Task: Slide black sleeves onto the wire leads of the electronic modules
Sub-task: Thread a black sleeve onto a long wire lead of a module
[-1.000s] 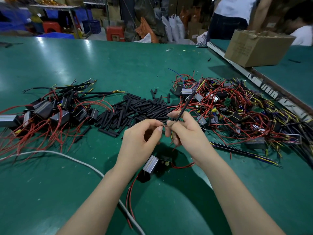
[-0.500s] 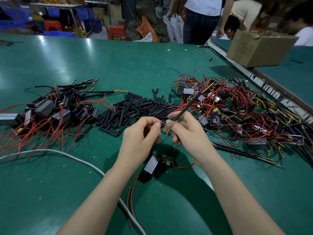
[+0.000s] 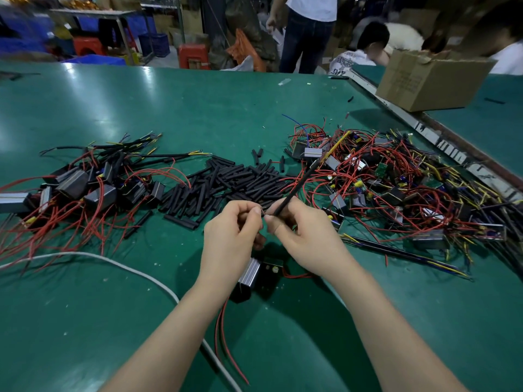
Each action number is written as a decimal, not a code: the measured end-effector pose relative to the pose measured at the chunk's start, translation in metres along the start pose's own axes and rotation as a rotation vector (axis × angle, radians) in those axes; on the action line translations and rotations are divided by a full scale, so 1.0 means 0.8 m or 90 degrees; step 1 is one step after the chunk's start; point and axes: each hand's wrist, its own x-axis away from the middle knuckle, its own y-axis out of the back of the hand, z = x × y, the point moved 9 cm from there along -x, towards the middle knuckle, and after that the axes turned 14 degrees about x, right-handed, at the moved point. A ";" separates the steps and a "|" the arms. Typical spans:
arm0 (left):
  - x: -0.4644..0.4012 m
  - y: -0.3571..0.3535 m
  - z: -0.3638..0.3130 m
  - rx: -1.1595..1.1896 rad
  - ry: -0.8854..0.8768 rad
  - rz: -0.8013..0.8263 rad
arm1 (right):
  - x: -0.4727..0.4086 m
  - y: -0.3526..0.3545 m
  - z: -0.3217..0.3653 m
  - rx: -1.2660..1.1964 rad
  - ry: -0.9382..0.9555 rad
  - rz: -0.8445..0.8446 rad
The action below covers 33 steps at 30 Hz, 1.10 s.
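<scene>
A green surface (image 3: 198, 108) fills the view, a cardboard box (image 3: 430, 80) at its far right edge and people beyond it at the back. On the right sprawls a tangle of modules (image 3: 396, 188) with red and yellow leads; on the left lies a second heap (image 3: 79, 188) whose leads wear black sleeving. Between the two sits a pile of loose sleeves (image 3: 223, 185). A white cable (image 3: 119, 267) curves across the near left. Near the front edge, one module (image 3: 249, 274) lies under the worker's wrists, its red wires (image 3: 223, 343) trailing toward the camera. Above it, the left hand (image 3: 229, 241) pinches a fine lead tip between thumb and forefinger, while the right hand (image 3: 308, 239) closes its grip on a long black sleeve (image 3: 300, 185) that slants up and away to the right. The two hands' fingertips almost touch.
</scene>
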 end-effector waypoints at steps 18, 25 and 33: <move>0.001 -0.016 0.011 -0.087 0.050 0.113 | 0.003 0.018 0.008 0.099 0.156 -0.103; 0.008 -0.035 -0.022 -0.253 -0.155 0.240 | -0.006 0.013 -0.038 -0.262 -0.147 0.034; 0.020 -0.048 -0.023 -0.089 -0.079 0.375 | -0.001 0.009 -0.037 -0.437 -0.152 0.127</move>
